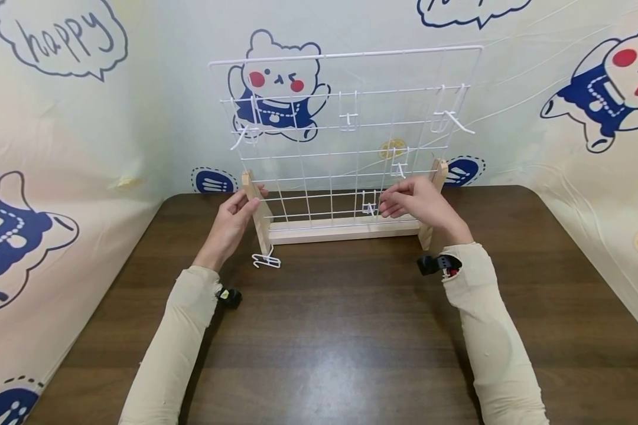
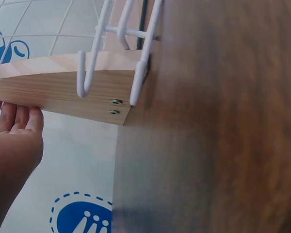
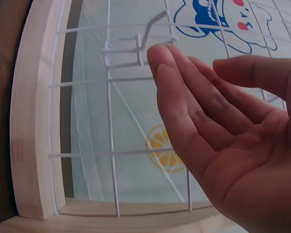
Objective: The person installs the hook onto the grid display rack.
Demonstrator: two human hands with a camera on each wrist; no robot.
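Note:
A white wire grid rack stands upright on a wooden base. My left hand holds the rack's left wooden post, thumb in front and fingers behind it. My right hand is in front of the grid's lower right, beside a white wire hook hanging there. In the right wrist view its fingers are slightly bent, with a gap to the thumb and nothing held. A white hook on the grid shows just past the fingertips. A loose white hook lies by the left post's foot.
Other white hooks hang on the grid: one at upper left, one at upper middle, one at upper right and one at mid right. The brown table extends in front. A patterned cloth hangs behind.

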